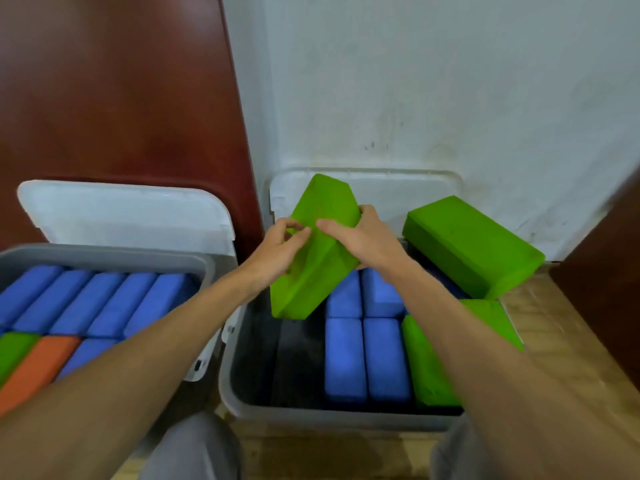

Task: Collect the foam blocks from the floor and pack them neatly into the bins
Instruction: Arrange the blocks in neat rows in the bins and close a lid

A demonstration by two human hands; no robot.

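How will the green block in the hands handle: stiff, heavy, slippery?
Probably light: the green block hangs tilted above the right bin, held by the left hand and right hand. Likely stiff: its edges look straight. Matte surface suggests little slip; flat faces won't roll.

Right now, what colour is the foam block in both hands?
The rectangular foam block is bright green; head view.

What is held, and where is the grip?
One tilted green foam block, gripped mid-length: left hand on its left side, right hand on its right.
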